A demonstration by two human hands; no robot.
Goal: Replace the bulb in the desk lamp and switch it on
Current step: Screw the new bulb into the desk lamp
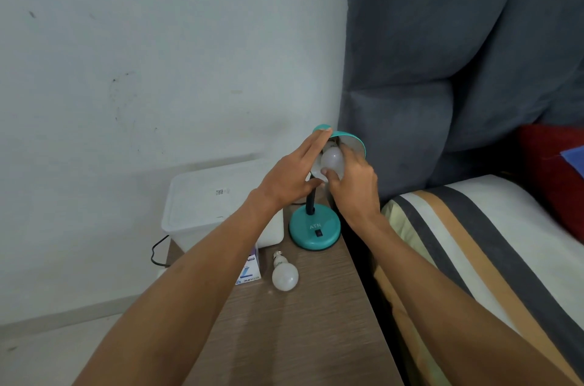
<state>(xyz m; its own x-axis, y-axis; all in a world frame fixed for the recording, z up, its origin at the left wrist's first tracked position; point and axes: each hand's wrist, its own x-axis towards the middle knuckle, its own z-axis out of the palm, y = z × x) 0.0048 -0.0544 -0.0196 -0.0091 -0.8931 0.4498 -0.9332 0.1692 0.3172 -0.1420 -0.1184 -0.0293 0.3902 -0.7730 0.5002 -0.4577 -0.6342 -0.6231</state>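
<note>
A grey upholstered headboard [458,53] occupies the upper right, with a striped mattress [474,243] below it and a red cushion [550,170] at the far right edge. A wood-grain bedside table [284,338] stands between the mattress and a pale wall [142,53]. At the table's rear left sits a translucent plastic box [202,205] with a lid, and a black cable [157,251] hangs beside it. The teal desk lamp [315,229] stands at the table's rear right corner, its round base flat on the surface with a black switch [319,232] on top, its dark neck rising to a teal shade [354,140] tilted toward the camera. The left hand [290,177] lies along the left side of the shade, fingers extended against its rim, steadying rather than clenching. The right hand [354,183] grasps the white bulb in the shade [332,159], thumb and fingertips pinching its globe; whether it is seated in the socket cannot be determined. A small bulb carton [251,271] lies on the table, partly hidden by the left forearm. Just beside it, near the lamp base, a second white bulb [284,275] lies on its side, screw cap pointing toward the wall, touching neither hand.
</note>
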